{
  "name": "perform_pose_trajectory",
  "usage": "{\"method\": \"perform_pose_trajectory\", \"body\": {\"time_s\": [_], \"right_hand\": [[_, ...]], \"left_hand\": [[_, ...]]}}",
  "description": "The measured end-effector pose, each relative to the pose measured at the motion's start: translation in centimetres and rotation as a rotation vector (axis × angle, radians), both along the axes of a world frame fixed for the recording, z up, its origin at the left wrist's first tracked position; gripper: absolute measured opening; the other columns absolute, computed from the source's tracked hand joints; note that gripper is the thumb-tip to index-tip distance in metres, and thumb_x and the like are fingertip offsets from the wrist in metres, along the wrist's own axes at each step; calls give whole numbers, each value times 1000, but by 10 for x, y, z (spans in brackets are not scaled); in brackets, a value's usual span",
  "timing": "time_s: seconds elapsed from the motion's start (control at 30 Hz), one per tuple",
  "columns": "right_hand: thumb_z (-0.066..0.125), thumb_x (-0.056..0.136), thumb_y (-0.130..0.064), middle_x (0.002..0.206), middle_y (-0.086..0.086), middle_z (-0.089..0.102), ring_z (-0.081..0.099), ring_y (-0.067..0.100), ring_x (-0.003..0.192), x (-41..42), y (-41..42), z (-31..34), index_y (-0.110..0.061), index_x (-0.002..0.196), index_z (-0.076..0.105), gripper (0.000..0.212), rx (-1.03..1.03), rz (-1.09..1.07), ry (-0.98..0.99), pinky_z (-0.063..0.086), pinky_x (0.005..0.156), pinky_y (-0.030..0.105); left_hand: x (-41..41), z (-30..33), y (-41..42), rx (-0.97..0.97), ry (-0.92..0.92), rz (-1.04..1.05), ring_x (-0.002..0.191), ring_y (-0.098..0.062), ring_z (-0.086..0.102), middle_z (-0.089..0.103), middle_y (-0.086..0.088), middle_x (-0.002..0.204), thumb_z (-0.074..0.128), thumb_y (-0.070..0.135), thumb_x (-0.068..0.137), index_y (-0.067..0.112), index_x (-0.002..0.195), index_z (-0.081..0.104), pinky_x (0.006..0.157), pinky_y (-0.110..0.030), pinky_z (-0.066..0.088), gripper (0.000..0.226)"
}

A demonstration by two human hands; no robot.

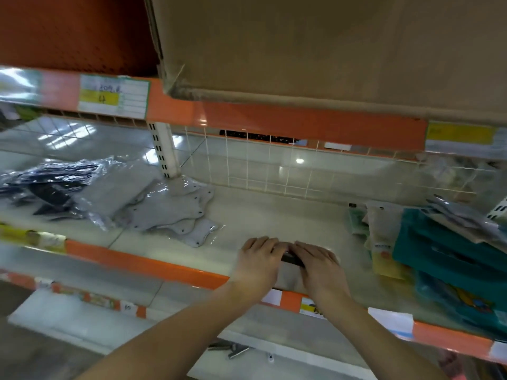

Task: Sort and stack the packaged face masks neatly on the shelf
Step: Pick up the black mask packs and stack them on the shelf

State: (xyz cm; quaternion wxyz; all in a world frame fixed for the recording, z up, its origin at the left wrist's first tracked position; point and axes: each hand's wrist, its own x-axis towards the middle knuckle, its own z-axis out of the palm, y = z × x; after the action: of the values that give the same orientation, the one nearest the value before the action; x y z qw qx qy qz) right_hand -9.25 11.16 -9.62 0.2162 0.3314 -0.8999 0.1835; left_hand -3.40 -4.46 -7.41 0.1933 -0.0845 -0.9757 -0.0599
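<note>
You are at the stacking step: both hands rest on a small stack of clear-wrapped masks (290,266) at the front edge of the shelf (274,212), lower centre of the frame. The left hand (258,260) lies palm down on the stack's left side, and the right hand (319,260) lies palm down on its right side, fingertips nearly meeting over a dark strip at the top of the pack. The fingers of both hands look extended and pressed flat on the wrapping rather than pinching it; motion blur hides whether the thumbs hook under the edges. Both forearms reach up from the bottom of the frame and converge on the stack.

Next, judged from this layout, square the stack's edges, then release it and reach for the loose packs. Grey masks (164,207) and dark masks (52,185) lie in untidy heaps at centre left. Keep colours separate. The slick wrapping is likely to slide, so press evenly.
</note>
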Motion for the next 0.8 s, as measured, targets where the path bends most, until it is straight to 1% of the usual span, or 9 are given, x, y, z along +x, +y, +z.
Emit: {"method": "perform_pose_trajectory", "body": {"time_s": [0.1, 0.17, 0.23, 0.4, 0.5, 0.63, 0.67, 0.73, 0.8], "right_hand": [[43, 74, -16, 107, 5, 71, 68, 26, 92, -1, -20, 9, -15, 107, 73, 45, -84, 36, 101, 45, 89, 33], [54, 71, -9, 112, 6, 69, 61, 25, 101, 3, -35, 15, -13, 110, 71, 43, -141, 72, 153, 38, 94, 33], [57, 68, -4, 117, 7, 67, 55, 24, 107, 7, -52, 17, -11, 114, 69, 48, -185, 105, 147, 43, 95, 36], [36, 78, -10, 123, 10, 64, 57, 27, 111, 25, -96, 22, -7, 119, 65, 50, -217, 252, 108, 44, 98, 39], [32, 76, -8, 123, 10, 64, 59, 28, 110, 45, -122, 29, -7, 120, 64, 55, -198, 316, 69, 45, 97, 39], [31, 77, -10, 126, 6, 62, 53, 21, 115, 69, -166, 31, -11, 124, 62, 57, -127, 441, 3, 47, 98, 40], [35, 79, -10, 126, 6, 61, 56, 22, 115, 75, -178, 31, -11, 124, 62, 53, -108, 469, 11, 47, 98, 41], [57, 77, -3, 128, 6, 61, 57, 23, 115, 85, -204, 28, -11, 126, 61, 49, -89, 505, 20, 40, 101, 39], [74, 67, 6, 130, 5, 60, 55, 22, 118, 96, -230, 26, -12, 127, 60, 64, -71, 516, -8, 33, 103, 38]], "left_hand": [[9, 11, -10, 54, 28, 127, 82, -22, 70, 72, -2, 92, 67, 10, 53, 14, 88, 74, 72, -28, 55, 35], [19, 17, -20, 76, 62, 191, 85, -24, 70, 72, -4, 96, 53, 11, 65, 11, 96, 73, 74, -31, 55, 37], [29, 22, -33, 80, 108, 249, 90, -25, 69, 71, -5, 99, 40, 13, 73, 10, 103, 72, 79, -34, 55, 43], [62, 33, -69, 47, 208, 400, 99, -26, 67, 70, -10, 107, 41, 9, 82, 6, 108, 70, 88, -38, 53, 40], [86, 34, -90, 74, 215, 492, 99, -27, 67, 71, -10, 107, 39, 11, 82, 4, 107, 70, 88, -38, 53, 41], [117, 29, -128, 151, 167, 582, 99, -27, 67, 69, -10, 110, 41, 16, 78, 4, 110, 68, 86, -40, 54, 45], [124, 26, -139, 163, 159, 595, 98, -28, 67, 69, -11, 110, 42, 17, 78, 4, 110, 68, 86, -42, 54, 44], [137, 23, -165, 169, 167, 614, 94, -29, 67, 70, -11, 107, 42, 18, 77, 3, 108, 68, 85, -45, 54, 44], [150, 22, -191, 169, 177, 608, 94, -30, 67, 70, -12, 105, 41, 16, 76, 2, 107, 68, 83, -46, 55, 44]]}}
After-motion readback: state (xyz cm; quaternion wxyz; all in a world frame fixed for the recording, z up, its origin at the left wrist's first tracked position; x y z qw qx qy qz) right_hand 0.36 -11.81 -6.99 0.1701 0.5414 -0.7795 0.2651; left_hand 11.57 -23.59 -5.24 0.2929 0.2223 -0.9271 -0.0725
